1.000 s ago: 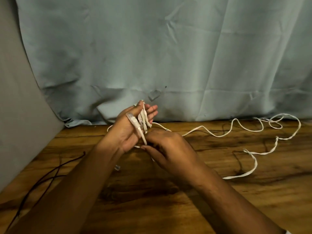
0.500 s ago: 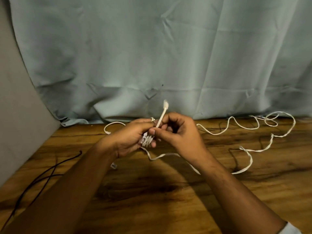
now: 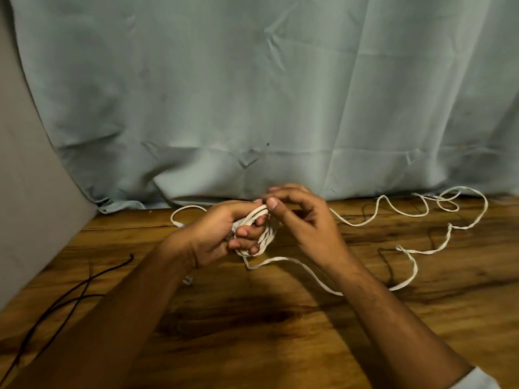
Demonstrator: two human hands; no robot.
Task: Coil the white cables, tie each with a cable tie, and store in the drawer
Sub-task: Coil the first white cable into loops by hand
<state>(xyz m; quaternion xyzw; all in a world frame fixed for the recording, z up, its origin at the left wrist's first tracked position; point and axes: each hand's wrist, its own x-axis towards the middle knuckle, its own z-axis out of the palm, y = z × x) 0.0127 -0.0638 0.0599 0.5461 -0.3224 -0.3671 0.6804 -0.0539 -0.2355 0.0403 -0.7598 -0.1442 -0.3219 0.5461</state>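
Note:
A small coil of flat white cable (image 3: 262, 234) is wound around the fingers of my left hand (image 3: 222, 234), which grips it above the wooden table (image 3: 280, 332). My right hand (image 3: 303, 220) is just to the right of the coil and pinches the cable at the coil's top between thumb and forefinger. The loose length of the white cable (image 3: 407, 251) trails from the coil across the table to the right, in loops up to the far right edge by the curtain. A short white cable loop (image 3: 182, 213) shows behind my left hand.
A thin black cable (image 3: 70, 299) lies on the table at the left. A pale blue-grey curtain (image 3: 280, 94) hangs along the table's far edge. A grey wall panel (image 3: 28, 192) borders the left side. A small clear plug (image 3: 187, 280) lies under my left forearm.
My right hand carried the cable up and over, laying another turn on the coil around my left fingers. The upright connector end seen half a second ago is now out of sight.

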